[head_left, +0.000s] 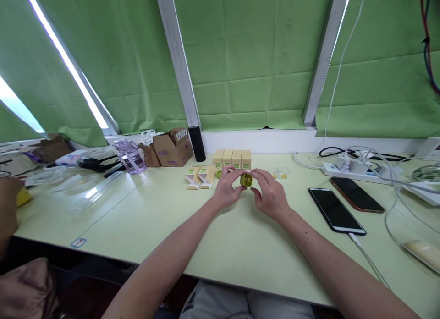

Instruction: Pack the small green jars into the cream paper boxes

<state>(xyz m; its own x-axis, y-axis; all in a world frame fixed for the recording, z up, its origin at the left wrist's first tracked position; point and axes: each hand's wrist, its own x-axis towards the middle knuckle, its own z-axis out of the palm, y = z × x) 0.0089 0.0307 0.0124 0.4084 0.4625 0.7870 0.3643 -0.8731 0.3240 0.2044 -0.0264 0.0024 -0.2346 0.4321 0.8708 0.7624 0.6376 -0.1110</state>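
Above the table, a small olive-green plastic piece (pixel 246 180) with a squarish opening is held between my two hands. My left hand (pixel 227 189) pinches its left side with thumb and fingers. From the right, my right hand (pixel 271 194) has its fingertips at the piece's upper right edge, the thumb curled below. Just left of my left hand stand two cream cartons (pixel 207 176) with open, slanted sides and green labels. Behind the hands is a row of several small cream boxes (pixel 236 159). Past my right hand lie clear plastic parts with yellow bits (pixel 282 174).
Two phones (pixel 337 210) (pixel 357 194), a power strip (pixel 357 171) and loose white cables lie on the right. On the left are a purple bottle (pixel 129 156), a cardboard box (pixel 173 147), a black cylinder (pixel 197 144) and clear plastic packaging (pixel 98 193). Another person's arm (pixel 7 209) shows far left.
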